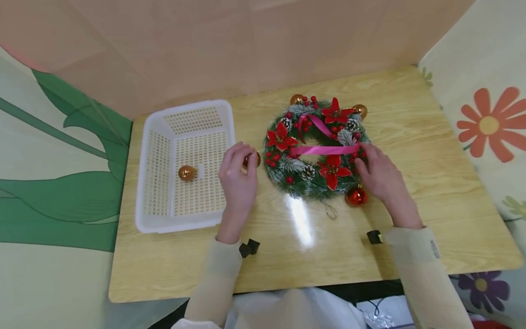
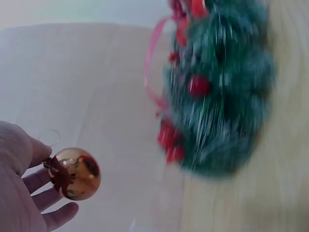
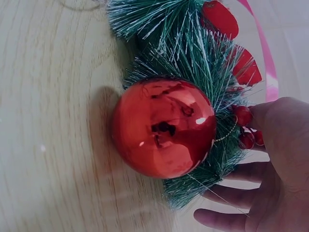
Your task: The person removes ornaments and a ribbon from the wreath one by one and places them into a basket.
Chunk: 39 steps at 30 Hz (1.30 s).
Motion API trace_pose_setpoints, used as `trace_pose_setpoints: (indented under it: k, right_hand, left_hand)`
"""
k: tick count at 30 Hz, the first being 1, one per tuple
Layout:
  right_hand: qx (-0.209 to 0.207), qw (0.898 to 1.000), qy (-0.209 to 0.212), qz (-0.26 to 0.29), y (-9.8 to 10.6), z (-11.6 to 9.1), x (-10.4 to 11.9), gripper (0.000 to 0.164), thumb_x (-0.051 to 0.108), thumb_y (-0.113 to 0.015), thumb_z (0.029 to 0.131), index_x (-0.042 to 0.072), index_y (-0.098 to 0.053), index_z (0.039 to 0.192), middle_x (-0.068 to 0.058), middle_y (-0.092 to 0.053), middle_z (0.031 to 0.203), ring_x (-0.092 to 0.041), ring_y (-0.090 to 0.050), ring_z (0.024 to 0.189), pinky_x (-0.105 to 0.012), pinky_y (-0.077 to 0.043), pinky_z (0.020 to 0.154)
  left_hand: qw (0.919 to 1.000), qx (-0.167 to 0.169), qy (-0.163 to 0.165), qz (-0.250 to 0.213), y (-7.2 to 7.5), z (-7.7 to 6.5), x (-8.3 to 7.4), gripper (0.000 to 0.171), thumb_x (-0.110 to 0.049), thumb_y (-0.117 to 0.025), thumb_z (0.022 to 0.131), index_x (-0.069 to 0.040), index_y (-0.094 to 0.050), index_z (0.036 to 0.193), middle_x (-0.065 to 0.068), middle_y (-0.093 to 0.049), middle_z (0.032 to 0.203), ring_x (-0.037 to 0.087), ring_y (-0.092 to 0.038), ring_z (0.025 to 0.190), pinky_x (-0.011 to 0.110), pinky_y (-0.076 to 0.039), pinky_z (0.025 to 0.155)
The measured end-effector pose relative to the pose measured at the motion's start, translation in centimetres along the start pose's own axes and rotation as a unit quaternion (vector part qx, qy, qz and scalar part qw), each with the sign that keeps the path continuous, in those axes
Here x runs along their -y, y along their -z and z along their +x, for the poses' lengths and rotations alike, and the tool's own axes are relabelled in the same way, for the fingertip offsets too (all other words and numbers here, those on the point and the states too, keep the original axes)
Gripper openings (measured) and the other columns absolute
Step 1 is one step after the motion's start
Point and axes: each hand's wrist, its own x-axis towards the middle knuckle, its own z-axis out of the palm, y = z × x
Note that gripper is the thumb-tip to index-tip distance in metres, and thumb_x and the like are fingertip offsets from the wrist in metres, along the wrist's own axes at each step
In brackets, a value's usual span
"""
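Note:
Between thumb and fingers, my left hand (image 1: 238, 178) pinches a shiny copper bauble (image 2: 75, 174) by its cap, with a thin loop sticking up. In the head view it is just left of a Christmas wreath (image 1: 283, 176) that lies on the table. My right hand (image 1: 382, 176) holds the wreath's right side, thumb at the red berries (image 3: 244, 116) and fingers around its outer edge. A pink ribbon (image 1: 324, 150) runs across the wreath toward that hand. Below the fingers, a red bauble (image 1: 356, 197) hangs at the wreath's lower right on a gold cord.
Left of the wreath stands a white plastic basket (image 1: 141, 183) with one copper bauble (image 1: 187, 173) inside. Two more copper baubles, one upper left (image 1: 297, 99) and one upper right (image 1: 360, 110), sit at the wreath's far edge. A string loop (image 1: 331, 211) lies by its near edge.

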Motion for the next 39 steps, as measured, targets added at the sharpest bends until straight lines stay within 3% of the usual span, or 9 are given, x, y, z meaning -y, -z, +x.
trace_pose_setpoints:
  k: [6, 10, 14, 18, 20, 23, 28, 33, 39]
  right_hand:
    - [0.0, 1.0, 0.001, 0.004, 0.2, 0.0, 0.3, 0.062, 0.038, -0.036, 0.11, 0.002, -0.024, 0.16, -0.032, -0.029, 0.158, -0.058, -0.031, 0.139, -0.072, -0.027, 0.11]
    - [0.003, 1.0, -0.003, 0.004, 0.4, -0.1, 0.2, 0.064, 0.039, -0.034, 0.11, 0.002, -0.023, 0.161, -0.032, -0.028, 0.159, -0.058, -0.03, 0.139, -0.073, -0.026, 0.109]
    - [0.012, 1.0, -0.01, 0.005, 0.5, -0.4, 0.0, 0.064, 0.039, -0.033, 0.111, 0.002, -0.02, 0.162, -0.033, -0.026, 0.16, -0.059, -0.029, 0.14, -0.074, -0.025, 0.109]
    - [0.015, 1.0, -0.009, 0.002, 0.4, -0.7, -0.3, 0.064, 0.039, -0.034, 0.111, 0.002, -0.021, 0.161, -0.033, -0.027, 0.159, -0.059, -0.029, 0.14, -0.073, -0.025, 0.11]
    - [0.012, 1.0, -0.004, -0.001, 0.3, -0.7, -0.4, 0.063, 0.038, -0.034, 0.111, 0.001, -0.022, 0.161, -0.033, -0.028, 0.158, -0.059, -0.03, 0.139, -0.073, -0.026, 0.11]
    - [0.008, 1.0, 0.002, -0.003, 0.2, -0.7, -0.4, 0.062, 0.037, -0.034, 0.111, 0.001, -0.023, 0.161, -0.033, -0.028, 0.158, -0.059, -0.031, 0.138, -0.073, -0.027, 0.109]
    - [0.013, 1.0, 0.006, -0.005, 0.1, -0.5, -0.2, 0.062, 0.036, -0.035, 0.111, 0.0, -0.023, 0.16, -0.033, -0.028, 0.158, -0.058, -0.031, 0.139, -0.072, -0.027, 0.11]
    - [0.019, 1.0, 0.007, -0.005, 0.1, -0.2, 0.0, 0.063, 0.036, -0.036, 0.111, -0.001, -0.023, 0.16, -0.033, -0.028, 0.158, -0.058, -0.031, 0.139, -0.07, -0.027, 0.111]
    - [0.019, 1.0, 0.003, -0.012, 0.5, -0.3, 0.1, 0.063, 0.036, -0.036, 0.111, -0.001, -0.023, 0.16, -0.034, -0.028, 0.158, -0.058, -0.031, 0.139, -0.071, -0.027, 0.11]
  left_hand:
    - [0.9957, 0.044, -0.028, 0.077, 5.2, 2.8, 3.5, 0.005, 0.004, -0.071, 0.092, 0.006, -0.074, 0.089, 0.021, -0.071, 0.099, 0.037, -0.069, 0.097, 0.044, -0.059, 0.084]
    - [0.9797, 0.118, -0.033, 0.159, 7.2, 4.6, 6.7, 0.011, -0.001, -0.067, 0.096, 0.006, -0.074, 0.091, 0.022, -0.07, 0.099, 0.04, -0.066, 0.103, 0.052, -0.055, 0.093]
    - [0.9423, 0.235, -0.005, 0.238, 7.8, 5.3, 9.5, 0.013, -0.004, -0.066, 0.098, 0.004, -0.076, 0.096, 0.021, -0.069, 0.102, 0.04, -0.065, 0.1, 0.053, -0.057, 0.081]
    - [0.8876, 0.349, 0.027, 0.3, 7.5, 5.1, 11.5, 0.014, -0.006, -0.064, 0.099, 0.0, -0.077, 0.103, 0.018, -0.07, 0.101, 0.037, -0.067, 0.09, 0.051, -0.059, 0.068]
    - [0.8646, 0.387, 0.04, 0.317, 7.1, 4.8, 12.3, 0.016, -0.008, -0.063, 0.1, -0.002, -0.076, 0.105, 0.017, -0.069, 0.101, 0.036, -0.067, 0.088, 0.05, -0.059, 0.065]
    - [0.8431, 0.422, 0.052, 0.329, 6.6, 4.2, 13.0, 0.016, -0.008, -0.062, 0.1, -0.003, -0.076, 0.107, 0.015, -0.068, 0.099, 0.034, -0.067, 0.086, 0.049, -0.059, 0.063]
    - [0.8268, 0.443, 0.06, 0.341, 6.0, 3.3, 12.9, 0.014, -0.008, -0.061, 0.1, -0.003, -0.074, 0.101, 0.015, -0.066, 0.095, 0.034, -0.066, 0.085, 0.048, -0.057, 0.06]
    - [0.8214, 0.444, 0.069, 0.352, 5.8, 2.9, 12.5, 0.015, -0.006, -0.062, 0.098, -0.002, -0.073, 0.108, 0.017, -0.067, 0.1, 0.037, -0.066, 0.09, 0.049, -0.057, 0.061]
    - [0.8398, 0.416, 0.051, 0.345, 5.8, 3.0, 11.7, 0.022, -0.012, -0.066, 0.098, -0.004, -0.072, 0.118, 0.018, -0.07, 0.106, 0.038, -0.067, 0.091, 0.05, -0.057, 0.059]
